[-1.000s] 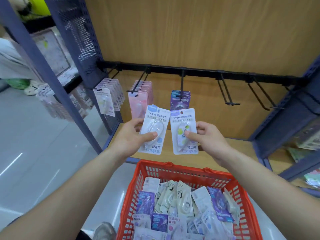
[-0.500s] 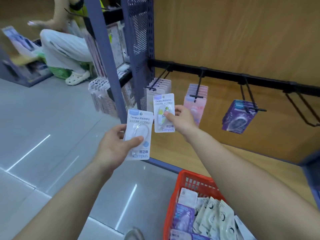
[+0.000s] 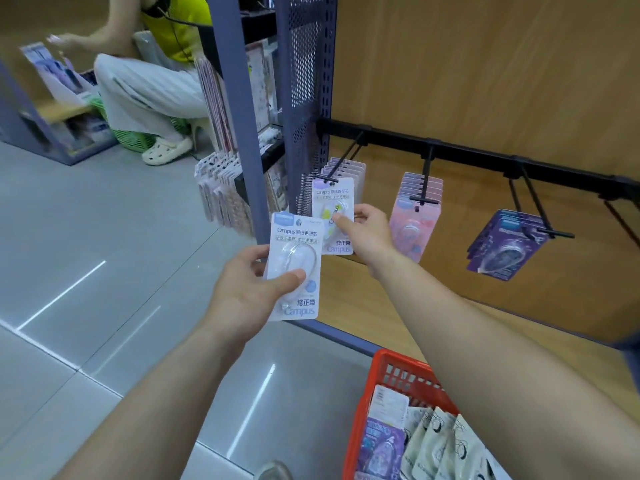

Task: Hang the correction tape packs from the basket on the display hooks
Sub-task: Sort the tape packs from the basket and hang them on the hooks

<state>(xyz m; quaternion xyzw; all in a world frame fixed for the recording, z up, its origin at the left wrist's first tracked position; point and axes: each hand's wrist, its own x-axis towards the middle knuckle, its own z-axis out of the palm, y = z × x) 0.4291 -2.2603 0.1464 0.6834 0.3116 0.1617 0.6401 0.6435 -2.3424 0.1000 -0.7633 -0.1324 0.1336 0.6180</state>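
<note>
My left hand (image 3: 247, 289) grips a white-and-blue correction tape pack (image 3: 294, 268) in front of the shelf, thumb across its blister. My right hand (image 3: 367, 230) pinches a second pack with a yellow-green tape (image 3: 333, 216) and holds its top against the tip of the leftmost display hook (image 3: 329, 174), where several similar packs hang. The red basket (image 3: 398, 372) with several more packs sits at the lower right, partly hidden by my right arm.
A black rail (image 3: 485, 157) carries further hooks: pink packs (image 3: 415, 216), purple packs (image 3: 505, 244), and bare hooks at the far right. A blue perforated upright (image 3: 304, 98) borders the leftmost hook. Another person (image 3: 149, 81) crouches by a green basket on the left.
My right hand has carried its pack up to the tip of the leftmost hook. My left hand has stayed close by with its pack. The view has swung left.
</note>
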